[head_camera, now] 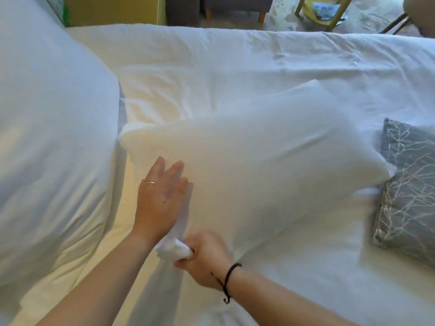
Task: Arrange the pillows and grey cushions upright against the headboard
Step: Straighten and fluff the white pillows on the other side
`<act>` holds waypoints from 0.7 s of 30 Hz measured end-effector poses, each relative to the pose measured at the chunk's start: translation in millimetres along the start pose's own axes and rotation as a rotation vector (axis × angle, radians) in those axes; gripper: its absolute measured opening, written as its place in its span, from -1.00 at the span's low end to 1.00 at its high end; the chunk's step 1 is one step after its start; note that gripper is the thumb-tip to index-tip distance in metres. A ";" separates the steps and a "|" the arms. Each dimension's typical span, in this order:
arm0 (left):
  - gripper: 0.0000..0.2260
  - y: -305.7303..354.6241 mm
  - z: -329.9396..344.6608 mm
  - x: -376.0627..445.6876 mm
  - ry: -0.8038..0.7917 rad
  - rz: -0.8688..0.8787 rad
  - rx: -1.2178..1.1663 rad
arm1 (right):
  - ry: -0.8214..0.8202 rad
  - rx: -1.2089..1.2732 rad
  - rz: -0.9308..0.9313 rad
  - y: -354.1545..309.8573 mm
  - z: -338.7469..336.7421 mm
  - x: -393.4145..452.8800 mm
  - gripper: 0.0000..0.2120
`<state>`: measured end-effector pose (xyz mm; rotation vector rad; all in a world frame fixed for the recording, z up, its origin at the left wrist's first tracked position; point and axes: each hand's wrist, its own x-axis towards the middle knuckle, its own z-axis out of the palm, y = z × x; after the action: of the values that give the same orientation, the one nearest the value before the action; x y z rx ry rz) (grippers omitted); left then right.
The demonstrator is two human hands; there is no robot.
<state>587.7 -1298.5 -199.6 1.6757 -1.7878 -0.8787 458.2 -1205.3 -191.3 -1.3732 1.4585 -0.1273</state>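
A white pillow [259,165] lies across the middle of the bed, lifted slightly at its near corner. My right hand [202,257] is fisted around that near corner of the pillow. My left hand [162,198] lies flat with fingers together against the pillow's left side. A second, larger white pillow [51,137] stands at the left edge of the view. A grey cushion [409,191] with a pale branch pattern lies flat on the bed at the right, its left edge tucked under the pillow's far corner.
The white duvet [259,62] covers the bed to its far edge. Beyond it stand a yellow-green panel [113,10], a dark sofa [223,5] with wooden legs and a wooden-framed chair [329,12] with things on it.
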 end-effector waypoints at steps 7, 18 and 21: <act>-0.40 -9.1 -3.3 45.3 -0.238 -0.124 0.401 | -0.201 -0.260 -0.167 0.9 0.9 -40.0 -0.58; -0.18 -16.9 -2.7 73.1 -0.227 -0.387 0.448 | 0.321 -0.782 -0.062 19.6 -189.8 111.6 -0.33; -0.20 -8.9 -7.5 62.1 -0.285 -0.334 0.511 | 0.404 -0.786 -0.081 34.3 -165.3 98.3 -0.29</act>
<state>593.6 -1361.2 -204.7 2.3221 -2.0840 -0.8820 340.7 -1360.8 -204.6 -2.1300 1.8917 0.1467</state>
